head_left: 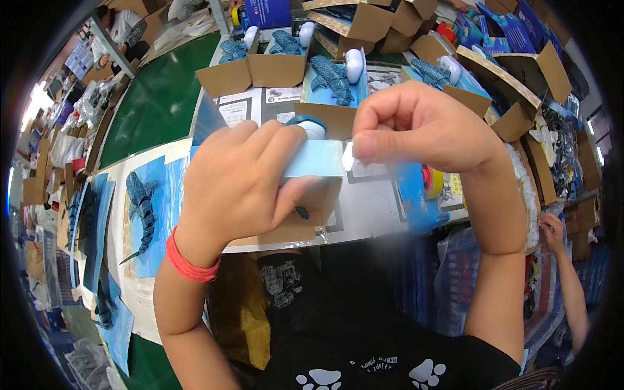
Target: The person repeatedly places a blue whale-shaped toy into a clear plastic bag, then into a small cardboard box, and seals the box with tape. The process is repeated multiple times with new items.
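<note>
My left hand (244, 175) grips a small cardboard box (317, 160), light blue on the face toward me and brown below. Its fingers wrap over the left side and the thumb presses the front. Behind the box's upper edge shows a rounded blue and white part (308, 126), mostly hidden by my fingers. Just right of the box, my right hand (416, 130) pinches a small shiny clear piece of tape (348, 156) between thumb and forefinger. The tape is close to the box's right edge; I cannot tell whether it touches.
Behind the box stand open cartons (278, 68) with blue spotted toy sharks (331, 79). A blurred blue tape dispenser (416, 201) with a yellow roll (432, 182) sits at right. Another toy shark (140, 211) lies on blue card at left. Another person's hand (552, 231) is far right.
</note>
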`<move>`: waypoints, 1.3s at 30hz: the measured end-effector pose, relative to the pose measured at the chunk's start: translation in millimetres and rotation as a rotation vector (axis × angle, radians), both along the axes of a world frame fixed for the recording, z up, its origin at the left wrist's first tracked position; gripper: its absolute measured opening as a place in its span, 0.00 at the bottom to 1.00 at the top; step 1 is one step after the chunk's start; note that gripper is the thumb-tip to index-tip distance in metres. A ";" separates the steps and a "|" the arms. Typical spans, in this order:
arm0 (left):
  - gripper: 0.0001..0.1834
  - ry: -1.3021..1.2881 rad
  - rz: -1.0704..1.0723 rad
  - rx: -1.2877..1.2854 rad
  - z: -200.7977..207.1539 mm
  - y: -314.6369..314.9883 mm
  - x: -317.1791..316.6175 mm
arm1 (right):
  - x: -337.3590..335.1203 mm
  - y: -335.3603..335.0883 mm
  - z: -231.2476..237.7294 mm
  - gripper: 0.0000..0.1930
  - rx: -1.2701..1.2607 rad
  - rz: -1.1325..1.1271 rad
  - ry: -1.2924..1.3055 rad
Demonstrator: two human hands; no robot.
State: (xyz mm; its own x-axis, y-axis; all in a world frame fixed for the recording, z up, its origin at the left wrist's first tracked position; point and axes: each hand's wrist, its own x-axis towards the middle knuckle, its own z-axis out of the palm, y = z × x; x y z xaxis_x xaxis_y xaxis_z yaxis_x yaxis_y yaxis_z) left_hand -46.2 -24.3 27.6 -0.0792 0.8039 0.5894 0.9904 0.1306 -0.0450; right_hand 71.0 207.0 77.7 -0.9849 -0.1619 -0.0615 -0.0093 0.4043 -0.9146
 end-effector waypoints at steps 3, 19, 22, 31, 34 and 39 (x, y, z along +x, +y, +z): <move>0.21 -0.004 -0.008 0.042 -3.1 1.4 -1.0 | -8.7 -8.3 0.1 0.19 0.186 -0.056 -0.011; 0.23 0.025 0.014 0.023 -4.7 -0.3 1.5 | -3.0 0.9 -57.0 0.13 -0.476 -0.056 -0.304; 0.22 0.043 0.017 0.035 -8.7 0.7 -0.7 | -1.0 -6.5 -66.0 0.15 -0.327 -0.095 -0.148; 0.25 0.027 -0.004 0.079 -8.7 1.0 0.0 | 1.8 -25.8 -123.3 0.44 -0.268 -0.353 -0.002; 0.30 0.194 0.048 -0.013 -2.2 5.1 1.5 | 14.1 -32.1 -154.9 0.31 -0.183 -0.569 0.256; 0.32 0.199 0.082 -0.016 0.5 4.5 5.2 | 21.3 -82.7 -136.9 0.40 0.356 -0.528 0.893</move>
State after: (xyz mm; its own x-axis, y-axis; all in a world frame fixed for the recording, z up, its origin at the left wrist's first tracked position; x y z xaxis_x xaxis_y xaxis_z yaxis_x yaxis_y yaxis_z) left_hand -41.0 -19.8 28.1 -0.0285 0.8088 0.5874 0.9479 0.2084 -0.2410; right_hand 92.4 124.3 -59.2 -0.6376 0.1789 0.7493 -0.3584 0.7921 -0.4942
